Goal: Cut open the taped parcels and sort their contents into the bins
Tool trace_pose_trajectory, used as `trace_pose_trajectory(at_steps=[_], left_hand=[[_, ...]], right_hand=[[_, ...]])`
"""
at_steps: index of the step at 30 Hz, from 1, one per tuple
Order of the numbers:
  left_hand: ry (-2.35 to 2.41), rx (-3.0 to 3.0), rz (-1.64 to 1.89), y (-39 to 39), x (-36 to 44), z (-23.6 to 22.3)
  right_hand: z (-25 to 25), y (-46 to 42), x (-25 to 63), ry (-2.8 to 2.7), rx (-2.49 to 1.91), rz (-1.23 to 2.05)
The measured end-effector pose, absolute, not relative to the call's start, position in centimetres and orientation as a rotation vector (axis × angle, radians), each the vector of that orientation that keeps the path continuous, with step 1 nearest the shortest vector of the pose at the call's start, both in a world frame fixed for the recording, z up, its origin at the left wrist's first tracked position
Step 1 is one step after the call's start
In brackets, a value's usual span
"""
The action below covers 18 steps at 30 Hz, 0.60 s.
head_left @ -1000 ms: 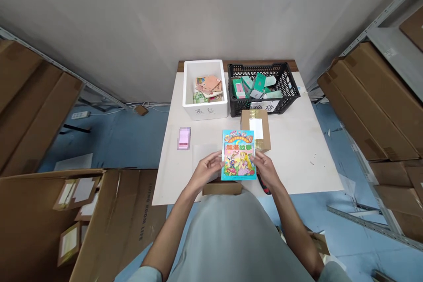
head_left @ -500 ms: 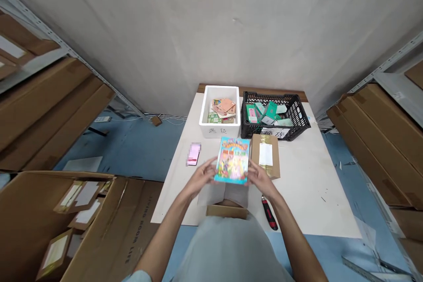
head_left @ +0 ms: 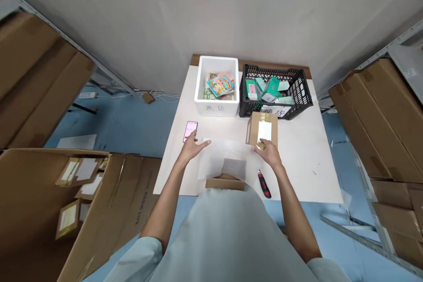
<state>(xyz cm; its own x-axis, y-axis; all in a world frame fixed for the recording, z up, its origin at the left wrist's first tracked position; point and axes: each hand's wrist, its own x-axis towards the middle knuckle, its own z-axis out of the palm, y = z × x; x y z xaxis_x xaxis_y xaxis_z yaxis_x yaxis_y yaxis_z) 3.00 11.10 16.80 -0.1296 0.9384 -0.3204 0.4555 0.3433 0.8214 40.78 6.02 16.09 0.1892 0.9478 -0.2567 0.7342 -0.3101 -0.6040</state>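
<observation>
My left hand and my right hand each pinch a top corner of a thin white translucent sheet stretched between them. The sheet hangs over a small cardboard box at the table's near edge. The colourful picture book lies in the white foam box at the back of the table. A taped brown parcel with a white label sits just beyond my right hand. Just beyond my left hand's fingertips lies a phone.
A black plastic crate with green and white packets stands right of the foam box. A red and black utility knife lies near the front edge. A large open carton of parcels stands at the left. Shelves with flat cartons flank both sides.
The picture book left my hands and now lies in the white foam box. Both hands came back toward me and took hold of the white sheet over the small box.
</observation>
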Motion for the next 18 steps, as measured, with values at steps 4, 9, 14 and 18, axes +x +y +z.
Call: trace_pose_trajectory(at_steps=[4, 9, 14, 18], left_hand=[[1.726, 1.304, 0.442, 8.4, 3.3, 13.3], [1.678, 1.426, 0.541, 5.1, 5.9, 12.9], [1.496, 1.507, 0.636, 1.4, 9.9, 13.5], [1.348, 1.403, 0.681, -1.3, 12.4, 13.4]], right_hand=[[14.0, 3.3, 41.1, -1.643, -2.298, 0.854], [13.4, 1.7, 40.0, -1.600, -2.191, 0.904], [14.1, -0.4, 35.8, -1.380, -1.690, 1.273], [14.9, -2.0, 31.9, -1.285, -1.407, 1.500]])
